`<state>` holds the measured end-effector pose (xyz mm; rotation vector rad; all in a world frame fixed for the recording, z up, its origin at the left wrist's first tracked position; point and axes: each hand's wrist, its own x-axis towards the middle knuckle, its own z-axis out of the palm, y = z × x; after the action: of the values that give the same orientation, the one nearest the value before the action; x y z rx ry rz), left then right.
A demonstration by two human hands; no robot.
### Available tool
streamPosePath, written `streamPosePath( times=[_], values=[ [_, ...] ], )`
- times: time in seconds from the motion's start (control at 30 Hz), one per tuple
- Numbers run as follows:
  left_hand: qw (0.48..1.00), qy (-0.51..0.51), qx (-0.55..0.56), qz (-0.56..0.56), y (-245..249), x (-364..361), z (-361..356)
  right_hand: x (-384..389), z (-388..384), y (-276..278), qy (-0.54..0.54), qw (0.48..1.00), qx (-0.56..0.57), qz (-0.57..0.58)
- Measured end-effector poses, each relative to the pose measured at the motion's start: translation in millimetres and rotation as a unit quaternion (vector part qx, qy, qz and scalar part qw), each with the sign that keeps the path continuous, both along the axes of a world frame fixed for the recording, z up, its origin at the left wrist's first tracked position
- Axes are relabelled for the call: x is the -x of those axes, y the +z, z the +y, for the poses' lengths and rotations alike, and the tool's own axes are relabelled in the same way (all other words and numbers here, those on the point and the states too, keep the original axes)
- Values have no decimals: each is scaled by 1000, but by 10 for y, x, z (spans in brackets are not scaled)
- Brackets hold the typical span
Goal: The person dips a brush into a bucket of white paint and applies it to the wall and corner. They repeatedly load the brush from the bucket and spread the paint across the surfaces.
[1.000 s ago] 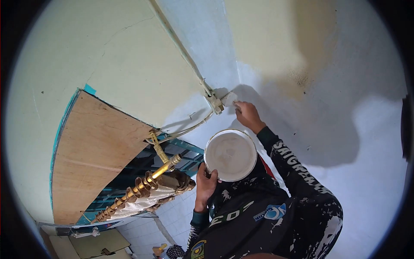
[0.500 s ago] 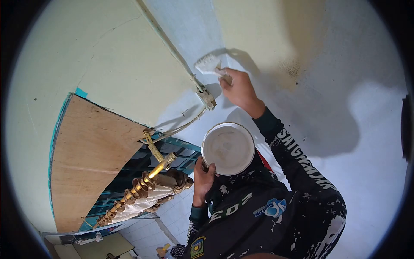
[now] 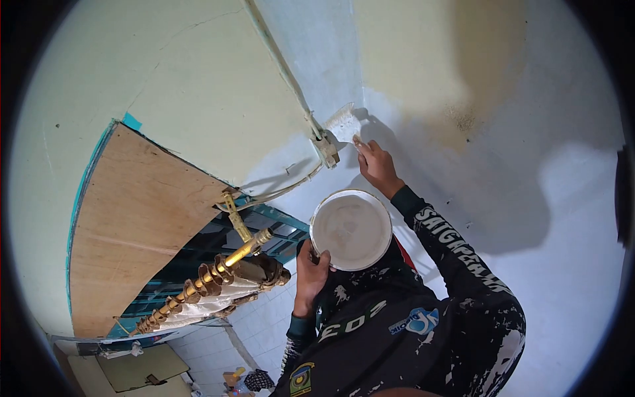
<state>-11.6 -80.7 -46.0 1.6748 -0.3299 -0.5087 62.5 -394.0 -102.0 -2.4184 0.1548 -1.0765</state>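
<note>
My right hand [image 3: 380,167] grips the handle of a wide paintbrush [image 3: 344,126] with whitish bristles. The brush is at the wall corner, close beside a box on the cable conduit [image 3: 326,149]; whether the bristles touch the wall is hard to tell. My left hand [image 3: 311,278] holds a round bucket [image 3: 351,229] by its rim, with the thumb over the edge. Pale paint [image 3: 347,228] lies inside the bucket, below my right hand.
A gold curtain rod [image 3: 218,271] with a bunched curtain juts out at lower left, near a plywood panel [image 3: 139,231] and a teal-framed window. Cream wall [image 3: 198,86] meets white-painted areas. A dark object [image 3: 623,197] is at the right edge.
My right hand has moved down and slightly right with the brush, which now points up-left beside the conduit box. The view has shifted a little; my left hand still holds the bucket.
</note>
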Motion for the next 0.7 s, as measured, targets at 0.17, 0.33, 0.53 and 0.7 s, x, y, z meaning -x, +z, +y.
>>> streamPosePath(
  times=[0.17, 0.33, 0.53, 0.7],
  values=[
    [1000, -2, 18, 6, 27, -31, -46, 97, 31, -307, -17, 992, 15, 124],
    [1000, -4, -2, -12, 17, 0, 2, 129, 64, -172, -21, 979, -49, 196],
    [1000, 9, 18, -6, 11, 61, 65, -58, 96, 591, -5, 975, -144, 166],
    [1000, 9, 15, 1, 23, 58, 30, -198, -26, 813, 7, 971, -222, 87]
  ],
)
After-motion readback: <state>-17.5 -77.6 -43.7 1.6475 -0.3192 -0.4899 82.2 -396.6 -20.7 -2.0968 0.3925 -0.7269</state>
